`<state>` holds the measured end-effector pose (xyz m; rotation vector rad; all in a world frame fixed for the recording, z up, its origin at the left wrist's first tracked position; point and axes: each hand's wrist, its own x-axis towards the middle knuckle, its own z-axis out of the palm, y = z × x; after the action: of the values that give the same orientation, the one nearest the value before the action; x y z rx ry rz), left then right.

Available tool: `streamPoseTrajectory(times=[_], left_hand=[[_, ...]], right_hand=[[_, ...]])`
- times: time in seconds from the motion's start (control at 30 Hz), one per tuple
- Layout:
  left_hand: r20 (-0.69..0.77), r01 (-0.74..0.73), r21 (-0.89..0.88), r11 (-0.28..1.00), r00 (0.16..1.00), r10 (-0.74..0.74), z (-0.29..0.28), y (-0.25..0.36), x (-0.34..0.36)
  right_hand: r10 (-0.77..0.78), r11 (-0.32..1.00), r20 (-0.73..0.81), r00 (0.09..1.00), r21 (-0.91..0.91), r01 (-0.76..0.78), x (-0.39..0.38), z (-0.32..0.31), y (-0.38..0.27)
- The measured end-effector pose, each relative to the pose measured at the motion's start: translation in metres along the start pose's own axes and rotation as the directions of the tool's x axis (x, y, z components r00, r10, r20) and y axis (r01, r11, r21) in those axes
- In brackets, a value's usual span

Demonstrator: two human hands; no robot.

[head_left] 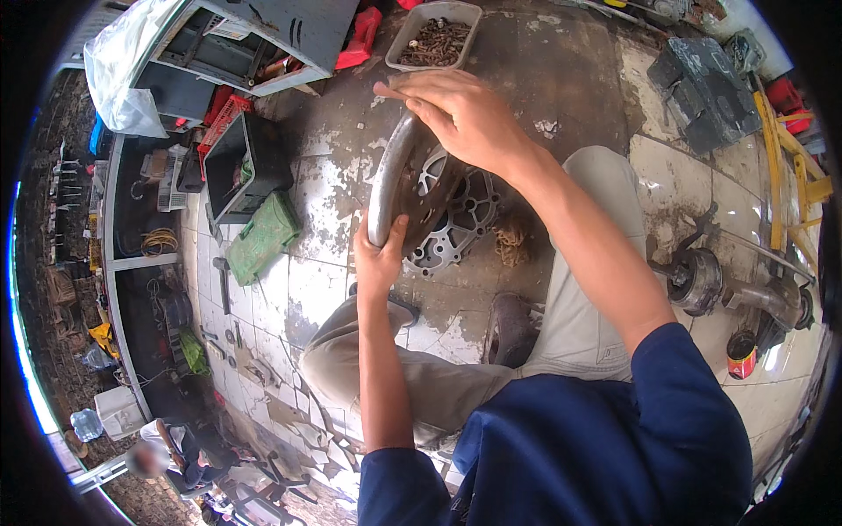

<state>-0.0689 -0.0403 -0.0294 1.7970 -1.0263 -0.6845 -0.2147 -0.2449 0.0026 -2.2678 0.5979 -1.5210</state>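
A heavy round metal disc point(394, 167) with a bright, smooth rim stands on edge in front of me. My left hand point(381, 256) grips its lower near edge, thumb on the inner face and fingers round the outside. Over the top of the rim lies my right hand point(460, 118), its fingers pressed together around a thin pinkish piece point(384, 91); whether that is sandpaper or cloth I cannot make out. Just beyond the disc is a silver openwork metal plate point(456, 230) with holes and spokes, partly hidden by it. A tan, stringy wad point(510, 245) lies beside that plate.
A tub point(436, 35) of rusty bolts stands at the far side. On the left are a grey metal cabinet point(289, 39), a black bin point(250, 162), a green cloth point(265, 235) and a hammer point(223, 285). To the right lie a dark case point(706, 92), an axle-like part point(745, 294) and a can point(741, 355).
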Motion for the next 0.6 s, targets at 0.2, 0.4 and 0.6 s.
streamPoseTrajectory(times=[0.2, 0.4, 0.6], left_hand=[[-0.006, -0.018, 0.002, 1.000, 1.000, 0.018, 0.000, -0.003, -0.001], [0.017, 0.069, 0.055, 0.996, 0.997, -0.070, -0.005, -0.001, -0.010], [-0.031, 0.042, 0.167, 0.985, 0.999, -0.037, -0.005, -0.014, -0.014]], right_hand=[[0.086, 0.995, -0.004, 0.996, 0.050, -0.086, 0.003, 0.000, -0.003], [0.076, 0.996, -0.084, 0.994, 0.045, -0.073, 0.002, 0.004, -0.001], [0.094, 0.995, -0.092, 0.991, 0.021, -0.092, -0.001, 0.009, -0.009]])
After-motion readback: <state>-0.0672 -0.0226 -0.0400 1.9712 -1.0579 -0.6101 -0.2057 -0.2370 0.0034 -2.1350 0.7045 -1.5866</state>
